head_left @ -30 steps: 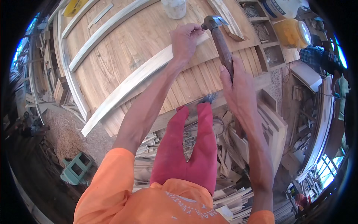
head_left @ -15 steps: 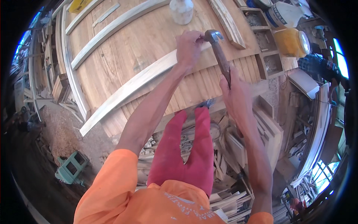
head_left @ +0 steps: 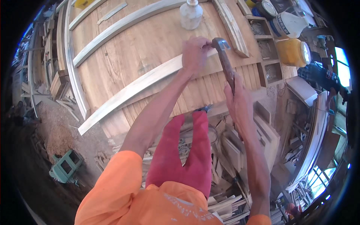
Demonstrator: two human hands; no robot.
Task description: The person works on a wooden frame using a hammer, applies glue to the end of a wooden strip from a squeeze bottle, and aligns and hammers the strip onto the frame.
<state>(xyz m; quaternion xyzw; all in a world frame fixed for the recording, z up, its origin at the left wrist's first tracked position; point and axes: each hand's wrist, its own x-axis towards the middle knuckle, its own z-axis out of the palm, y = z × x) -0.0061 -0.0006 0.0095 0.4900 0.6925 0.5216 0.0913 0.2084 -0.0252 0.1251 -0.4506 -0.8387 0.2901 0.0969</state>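
Note:
My right hand (head_left: 238, 105) is wrapped round the wooden handle of a claw hammer (head_left: 228, 67); its steel head is beside the fingertips of my left hand (head_left: 195, 54). Those left fingers are pinched above the upper right end of a long, curved pale wood strip (head_left: 127, 92); what they hold, if anything, is too small to make out. The strip lies on a broad wooden panel (head_left: 123, 60), over a band of narrow grooved boards (head_left: 210, 86). Similar curved strips (head_left: 112, 26) lie farther back, near a white plastic bottle (head_left: 190, 18).
At the right stand a divided wooden box (head_left: 264, 41) of small metal pieces, a white jug (head_left: 288, 24) and a yellow container (head_left: 288, 52). Stacked boards (head_left: 268, 138) lean below. A green machine (head_left: 65, 168) sits among shavings at lower left; timber (head_left: 48, 63) lines the left side.
The whole scene has shifted a little lower in the view. My hands and the hammer appear slightly lower and farther right, with much the same grip and position over the strip.

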